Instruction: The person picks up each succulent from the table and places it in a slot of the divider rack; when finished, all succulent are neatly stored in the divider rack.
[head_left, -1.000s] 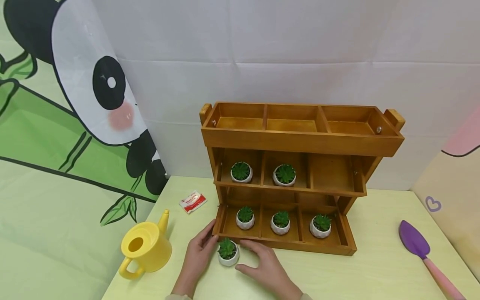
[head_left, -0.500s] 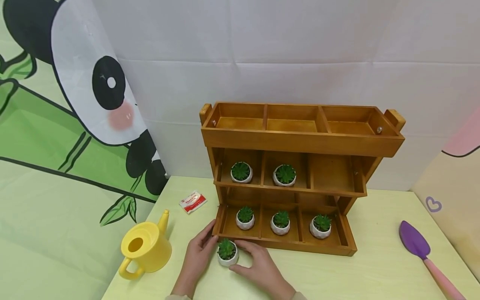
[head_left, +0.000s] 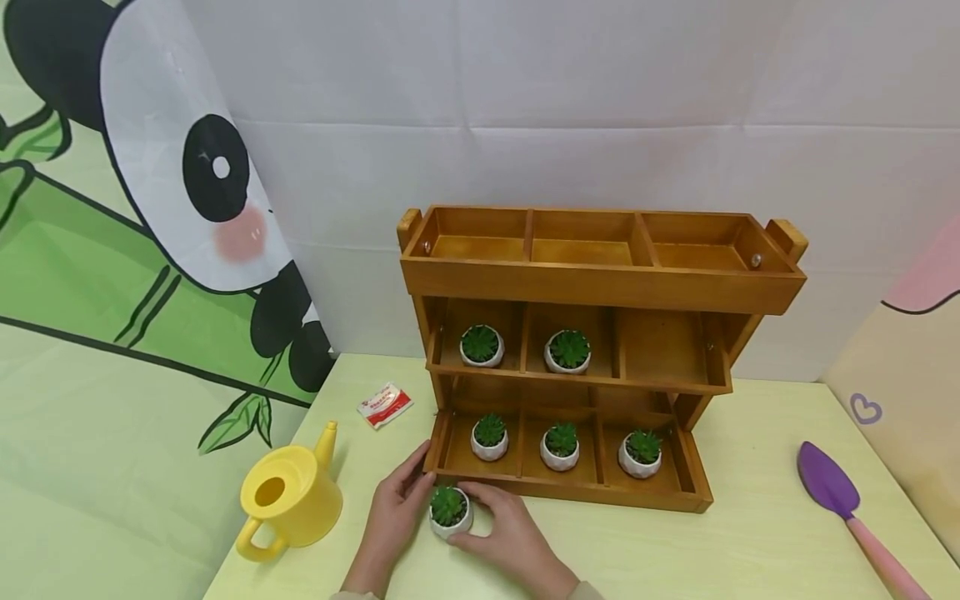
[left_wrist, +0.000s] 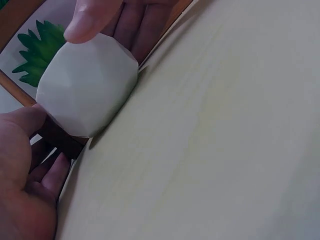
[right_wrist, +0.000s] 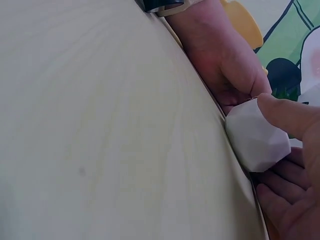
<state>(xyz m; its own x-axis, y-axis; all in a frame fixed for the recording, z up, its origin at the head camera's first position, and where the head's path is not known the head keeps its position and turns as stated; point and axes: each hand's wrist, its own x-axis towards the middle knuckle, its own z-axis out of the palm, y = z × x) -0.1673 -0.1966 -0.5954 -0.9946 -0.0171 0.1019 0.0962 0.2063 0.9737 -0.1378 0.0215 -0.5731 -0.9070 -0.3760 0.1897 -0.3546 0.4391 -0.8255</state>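
A small potted succulent (head_left: 451,510) in a white faceted pot stands on the table before the front left corner of the wooden shelf (head_left: 570,492). My right hand (head_left: 510,533) holds this pot from the right, thumb on its near side and index finger behind it. In the right wrist view, the thumb presses the white pot (right_wrist: 255,137) and the other fingers lie beyond it. My left hand (head_left: 393,508) grips the shelf's bottom left corner, thumb in front and fingers along the side. The left wrist view shows that left hand (left_wrist: 25,170) close beside the pot.
Several potted succulents sit in the shelf's lower two tiers; the top tier (head_left: 603,279) has bare compartments. A yellow watering can (head_left: 292,496) and a red-and-white packet (head_left: 386,405) are on the left. At right lies a purple trowel (head_left: 827,479) with a pink handle.
My right hand has moved left and closed round the potted succulent, which has shifted slightly left. My left hand has stayed at the shelf corner.
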